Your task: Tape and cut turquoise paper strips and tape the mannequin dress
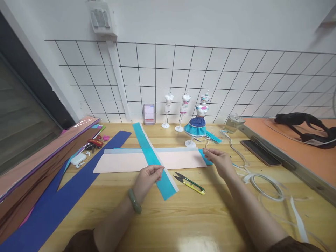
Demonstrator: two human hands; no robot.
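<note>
A turquoise strip with a white edge (147, 147) lies diagonally across a long pale pink strip (120, 162). My left hand (149, 178), with a green bangle at the wrist, pinches the white edge of the turquoise strip. Above the right end of the pink strip is my right hand (219, 161), its fingers pressed together near a turquoise piece (207, 158); whether they hold anything is too small to tell. Between the hands, thread snips (193, 185) with a yellow and green handle lie on the wooden table (162, 224).
Small white mannequins (168, 101) stand at the back, one in a blue and turquoise skirt (196, 127). Dark blue material (76, 185) and an earbud case (78, 159) lie left. On the right are a phone (259, 152), coiled ribbon (267, 187) and a lidded cup (233, 123).
</note>
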